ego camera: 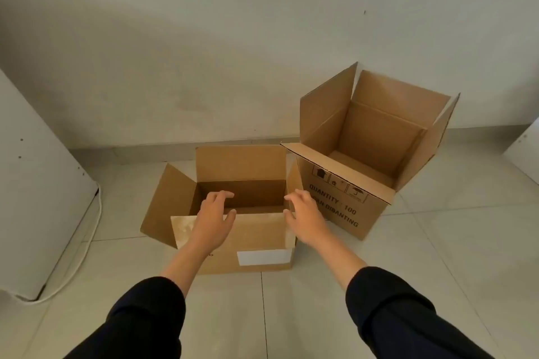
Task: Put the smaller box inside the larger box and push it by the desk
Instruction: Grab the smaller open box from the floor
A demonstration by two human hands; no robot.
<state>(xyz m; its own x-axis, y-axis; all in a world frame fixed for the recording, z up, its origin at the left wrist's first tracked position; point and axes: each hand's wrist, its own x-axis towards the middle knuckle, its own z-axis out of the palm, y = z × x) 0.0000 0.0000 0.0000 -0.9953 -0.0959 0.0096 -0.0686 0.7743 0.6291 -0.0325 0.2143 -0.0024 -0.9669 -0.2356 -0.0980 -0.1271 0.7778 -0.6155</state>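
A: Where are the two boxes lying?

B: The smaller box (233, 207) is sitting on the tiled floor (408, 256) at the centre of the view, its four flaps standing open and a white label (264, 257) showing on its near wall. The larger box (370, 151) is standing just beside it at about 2 o'clock, also open, with printed words facing the camera. Whether the two are touching cannot be told. Both are showing bare interiors.

A: What are the hands doing?

B: The left hand (211, 217) is hovering over the near-left part of the smaller box, fingers spread and curved, gripping nothing. The right hand (304, 217) is reaching at the box's right end, fingers likewise spread and empty. Dark sleeves (408, 318) are covering both forearms.

A: And the surroundings?

B: A white cabinet (32, 198) is standing at 9 o'clock with a pale cable (84, 248) trailing along its foot. A plain wall (204, 52) is filling 12 o'clock, and a white panel (525, 148) is showing at 3 o'clock.
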